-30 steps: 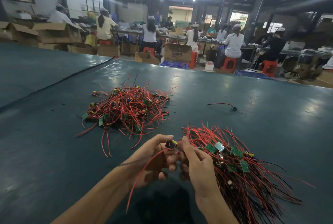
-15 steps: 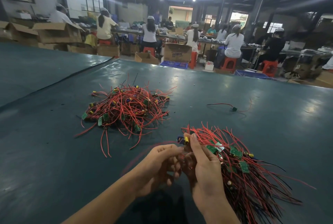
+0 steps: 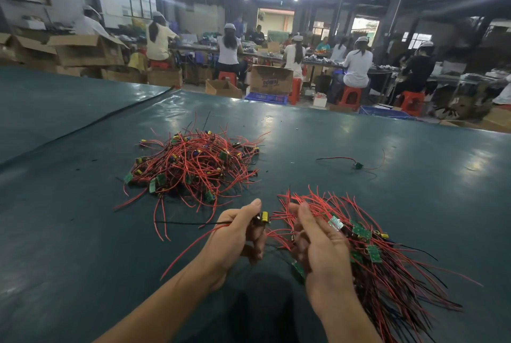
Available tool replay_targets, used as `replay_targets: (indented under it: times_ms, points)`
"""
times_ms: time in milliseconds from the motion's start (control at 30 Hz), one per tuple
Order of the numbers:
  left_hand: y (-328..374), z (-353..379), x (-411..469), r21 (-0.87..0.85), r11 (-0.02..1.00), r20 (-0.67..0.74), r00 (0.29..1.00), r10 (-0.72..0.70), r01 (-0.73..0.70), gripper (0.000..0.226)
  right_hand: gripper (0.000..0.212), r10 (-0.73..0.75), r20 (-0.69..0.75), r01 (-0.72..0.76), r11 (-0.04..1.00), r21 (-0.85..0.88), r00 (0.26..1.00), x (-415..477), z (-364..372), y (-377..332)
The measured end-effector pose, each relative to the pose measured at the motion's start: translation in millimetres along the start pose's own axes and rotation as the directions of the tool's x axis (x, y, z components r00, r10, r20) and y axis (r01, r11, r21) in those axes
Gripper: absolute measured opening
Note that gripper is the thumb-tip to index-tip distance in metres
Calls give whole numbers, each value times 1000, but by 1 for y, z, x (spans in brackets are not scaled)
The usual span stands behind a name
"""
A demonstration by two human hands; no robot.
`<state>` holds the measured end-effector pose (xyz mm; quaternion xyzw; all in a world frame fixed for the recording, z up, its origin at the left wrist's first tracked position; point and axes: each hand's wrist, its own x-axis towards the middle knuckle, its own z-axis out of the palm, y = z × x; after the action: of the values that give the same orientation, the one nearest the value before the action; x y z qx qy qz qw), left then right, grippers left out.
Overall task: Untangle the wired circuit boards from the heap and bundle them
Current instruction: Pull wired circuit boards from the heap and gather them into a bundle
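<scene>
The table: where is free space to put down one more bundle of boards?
Bare table lies left of the left hand, below the tangled heap. Another free patch lies between the heap and the single wired board. Near the right hand, the bundle crowds it.

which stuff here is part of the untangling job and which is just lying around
Job: tangled heap; sorted bundle by the right hand; wired board pinched in the left hand; stray wired board.
Lying about: cardboard boxes; red stools; blue crate.
</scene>
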<state>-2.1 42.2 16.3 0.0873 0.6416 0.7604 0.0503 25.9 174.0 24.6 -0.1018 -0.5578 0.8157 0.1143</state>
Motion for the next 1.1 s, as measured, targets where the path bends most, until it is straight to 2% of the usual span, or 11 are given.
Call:
replay_targets:
  times_ms: [67,133,333,533,667,733,833,967,1033,1100]
  points:
    - [2,-2,-1,16,999,74,996,51,-52,48,17,0,-80,6,998,69,997,7,-10,-8]
    - [6,-1,-2,36,997,98,993,61,-65,50,22,-8,-119,22,993,113,993,10,-15,-12]
    - [5,-3,-3,29,999,99,995,23,-26,51,20,-34,-145,48,994,94,989,10,-12,-6]
    - [2,2,-5,116,992,167,986,20,-40,52,33,-78,99,90,989,-120,992,-6,12,17]
    - [5,4,-7,109,993,217,976,12,-37,47,38,-159,157,192,955,-228,975,-6,11,17]
    - [8,4,-7,145,989,236,972,-6,-29,51,38,-157,113,178,960,-217,981,0,4,12]
    - [13,1,-6,153,988,224,974,-21,-14,54,36,-143,-35,137,980,-148,989,10,-12,0]
    - [11,0,-6,139,990,256,966,-24,-13,54,40,-194,-185,183,980,-73,963,17,-23,-7]
    - [8,1,-8,136,991,274,961,-35,-3,54,40,-196,-187,187,980,-64,963,16,-21,-4]
    - [6,2,-8,134,991,278,960,-44,6,55,45,-190,-62,184,979,-89,980,12,-17,3]
